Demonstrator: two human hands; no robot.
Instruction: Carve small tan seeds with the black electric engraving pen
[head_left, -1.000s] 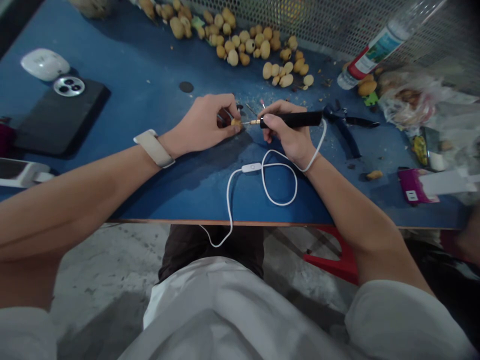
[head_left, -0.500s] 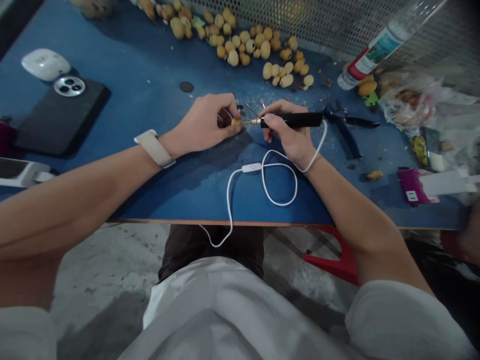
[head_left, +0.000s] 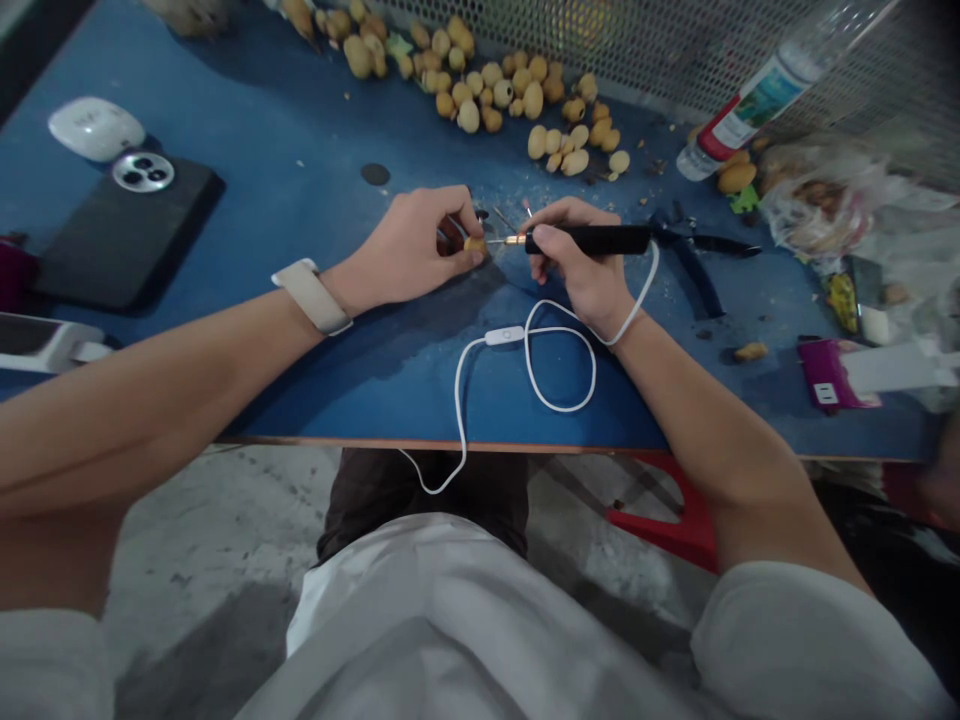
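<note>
I am pinching a small, light, hard-looking tan seed point(head_left: 474, 244) by its sides in my left hand point(head_left: 405, 248), mid-table on the blue tabletop point(head_left: 300, 130). My right hand point(head_left: 583, 268) is gripping a black corded pen-style engraver point(head_left: 589, 240), its brass tip just beside the seed, while a white cable point(head_left: 559, 375) is looping over the front edge.

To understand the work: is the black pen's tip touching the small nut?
Cannot tell: the head view shows the tip of the black pen right at the small nut, but too small to see contact.
</note>
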